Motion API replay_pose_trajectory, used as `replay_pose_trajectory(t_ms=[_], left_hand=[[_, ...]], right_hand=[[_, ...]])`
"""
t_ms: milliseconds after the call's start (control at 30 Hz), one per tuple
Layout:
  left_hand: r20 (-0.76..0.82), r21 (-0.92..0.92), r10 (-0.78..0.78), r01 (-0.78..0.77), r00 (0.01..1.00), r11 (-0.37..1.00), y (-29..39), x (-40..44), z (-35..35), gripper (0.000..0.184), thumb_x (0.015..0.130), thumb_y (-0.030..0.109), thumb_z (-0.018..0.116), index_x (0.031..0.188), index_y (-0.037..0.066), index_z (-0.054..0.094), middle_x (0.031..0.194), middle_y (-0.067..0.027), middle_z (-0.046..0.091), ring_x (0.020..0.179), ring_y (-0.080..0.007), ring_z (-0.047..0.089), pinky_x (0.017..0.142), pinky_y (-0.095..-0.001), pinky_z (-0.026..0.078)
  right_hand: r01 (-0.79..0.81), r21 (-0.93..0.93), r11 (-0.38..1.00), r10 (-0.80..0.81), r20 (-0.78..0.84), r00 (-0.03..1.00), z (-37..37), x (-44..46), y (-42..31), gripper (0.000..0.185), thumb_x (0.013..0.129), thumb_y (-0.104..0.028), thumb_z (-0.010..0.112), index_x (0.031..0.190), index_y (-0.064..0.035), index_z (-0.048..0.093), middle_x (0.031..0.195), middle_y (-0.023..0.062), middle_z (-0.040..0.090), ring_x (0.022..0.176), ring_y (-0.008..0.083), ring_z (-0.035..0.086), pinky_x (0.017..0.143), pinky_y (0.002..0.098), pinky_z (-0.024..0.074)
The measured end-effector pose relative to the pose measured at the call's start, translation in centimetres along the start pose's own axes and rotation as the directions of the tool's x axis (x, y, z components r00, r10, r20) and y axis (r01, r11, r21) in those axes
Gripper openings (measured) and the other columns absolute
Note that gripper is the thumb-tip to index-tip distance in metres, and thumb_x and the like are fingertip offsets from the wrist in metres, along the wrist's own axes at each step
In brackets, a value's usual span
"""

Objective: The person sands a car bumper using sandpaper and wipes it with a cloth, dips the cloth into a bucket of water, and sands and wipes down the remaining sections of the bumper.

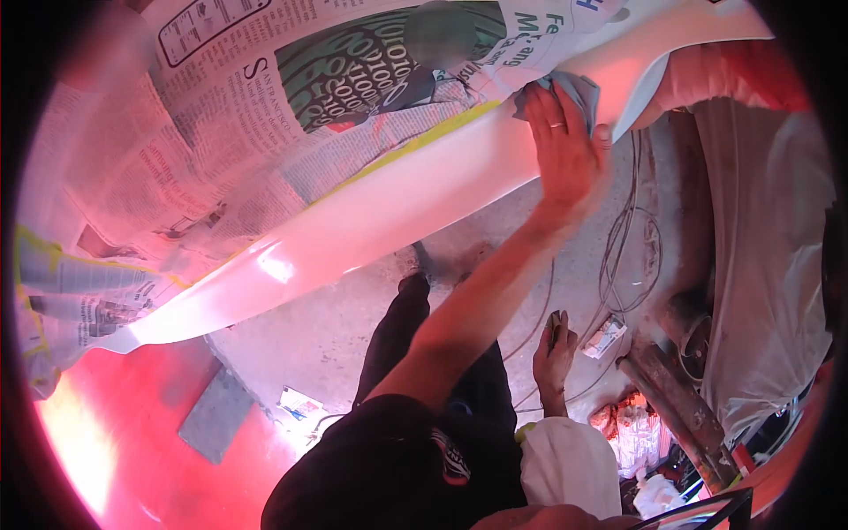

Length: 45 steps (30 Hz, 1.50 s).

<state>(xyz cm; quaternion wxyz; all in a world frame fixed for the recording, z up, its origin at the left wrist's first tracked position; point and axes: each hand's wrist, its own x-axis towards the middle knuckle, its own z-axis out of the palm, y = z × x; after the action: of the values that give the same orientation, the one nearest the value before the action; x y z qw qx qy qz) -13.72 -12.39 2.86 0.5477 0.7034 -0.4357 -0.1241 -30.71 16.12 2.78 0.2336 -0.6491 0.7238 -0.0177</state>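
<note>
My left hand, with a ring on one finger, presses a folded grey sheet of sandpaper against a glossy white panel. Part of the sheet is hidden under the fingers. Along the panel's upper edge runs yellow masking tape, bordering the newspaper that covers the area above. Lower down, beside my body, my right hand is closed around a small dark object. What kind of object that is cannot be made out.
Loose cables lie on the concrete floor. At the right are a draped grey sheet and long brown pipes or beams. A grey flat piece rests on a red surface at lower left.
</note>
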Motion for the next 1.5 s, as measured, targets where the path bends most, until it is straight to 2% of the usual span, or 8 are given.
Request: replay_pose_trajectory(t_ms=[300,533,800,900,1000,1067,1333,1500], left_hand=[[0.511,0.607,0.187,-0.507,0.839,0.612,-8.3,-2.7,-18.8,0.052,0.088,0.028,0.060,0.133,0.003,0.051,0.141,-0.0146,0.046,0.135,-0.0274,0.039,0.114,-0.0536,0.023],[0.172,0.952,-0.224,-0.102,0.959,0.290,-14.9,-7.1,-39.0,0.060,0.097,0.028,0.049,0.139,-0.012,0.035,0.143,-0.0321,0.036,0.134,-0.0456,0.033,0.109,-0.0529,0.028],[0.208,0.896,-0.040,-0.174,0.977,0.408,-16.4,-7.4,-39.0,0.058,0.099,0.026,0.044,0.136,-0.016,0.031,0.138,-0.0393,0.035,0.128,-0.0530,0.035,0.107,-0.0584,0.030],[0.222,0.881,-0.131,-0.141,0.966,0.452,-16.8,-7.5,-39.5,0.063,0.099,0.025,0.045,0.139,-0.019,0.025,0.143,-0.0422,0.025,0.133,-0.0541,0.028,0.110,-0.0579,0.025],[0.251,0.867,-0.146,-0.156,0.957,0.473,-16.5,-7.6,-39.8,0.064,0.098,0.026,0.047,0.139,-0.018,0.025,0.140,-0.0443,0.025,0.130,-0.0574,0.027,0.108,-0.0632,0.023],[0.348,0.824,-0.096,-0.256,0.932,0.505,-17.2,-7.7,-40.7,0.068,0.098,0.024,0.047,0.144,-0.015,0.016,0.142,-0.0450,0.020,0.129,-0.0605,0.023,0.107,-0.0671,0.021],[0.585,0.699,-0.113,-0.428,0.803,0.573,-18.2,-7.5,-42.9,0.079,0.098,0.025,0.045,0.146,-0.009,-0.008,0.143,-0.0482,0.002,0.131,-0.0649,0.009,0.105,-0.0724,0.009],[0.571,0.719,-0.193,-0.373,0.798,0.586,-18.5,-7.6,-42.9,0.081,0.099,0.029,0.043,0.148,-0.004,-0.013,0.146,-0.0444,-0.004,0.135,-0.0620,0.002,0.108,-0.0715,0.003]], right_hand=[[0.103,0.199,0.975,-0.130,0.129,0.983,3.3,1.2,-4.0,0.060,0.092,-0.015,0.059,0.146,-0.0041,0.036,0.097,0.0223,0.055,0.089,0.0395,0.055,0.078,0.0478,0.0457],[0.206,0.302,0.931,-0.265,0.168,0.950,3.5,4.7,-3.6,0.044,0.093,-0.016,0.059,0.133,-0.0014,0.052,0.096,0.0198,0.057,0.086,0.0366,0.059,0.074,0.0453,0.0494],[0.087,0.783,0.616,-0.169,0.023,0.985,-3.9,13.5,-17.7,0.038,0.091,-0.015,0.061,0.127,-0.0045,0.057,0.104,0.0227,0.064,0.093,0.0348,0.062,0.081,0.0414,0.0513],[0.475,0.551,0.687,-0.311,-0.368,0.876,-2.0,15.1,-19.4,0.034,0.090,-0.013,0.061,0.123,-0.0030,0.060,0.106,0.0216,0.067,0.092,0.0312,0.065,0.079,0.0400,0.0525],[0.390,0.561,0.730,-0.179,-0.393,0.902,-3.3,16.0,-22.4,0.025,0.094,-0.013,0.060,0.115,-0.0007,0.064,0.089,0.0134,0.068,0.082,0.0134,0.068,0.071,0.0302,0.0525],[-0.054,0.814,0.579,0.240,-0.107,0.965,-3.5,17.4,-24.7,0.020,0.091,-0.014,0.058,0.105,-0.0022,0.066,0.089,0.0199,0.070,0.079,0.0350,0.070,0.069,0.0413,0.0541],[0.043,0.578,0.815,0.360,-0.562,0.745,1.2,22.4,-29.2,0.019,0.088,-0.018,0.062,0.095,-0.0011,0.066,0.083,0.0213,0.068,0.077,0.0375,0.067,0.069,0.0443,0.0522],[-0.181,0.519,0.835,0.485,-0.541,0.687,1.0,22.7,-30.6,0.023,0.083,-0.027,0.067,0.080,-0.0045,0.068,0.070,0.0188,0.066,0.068,0.0372,0.066,0.065,0.0449,0.0515]])
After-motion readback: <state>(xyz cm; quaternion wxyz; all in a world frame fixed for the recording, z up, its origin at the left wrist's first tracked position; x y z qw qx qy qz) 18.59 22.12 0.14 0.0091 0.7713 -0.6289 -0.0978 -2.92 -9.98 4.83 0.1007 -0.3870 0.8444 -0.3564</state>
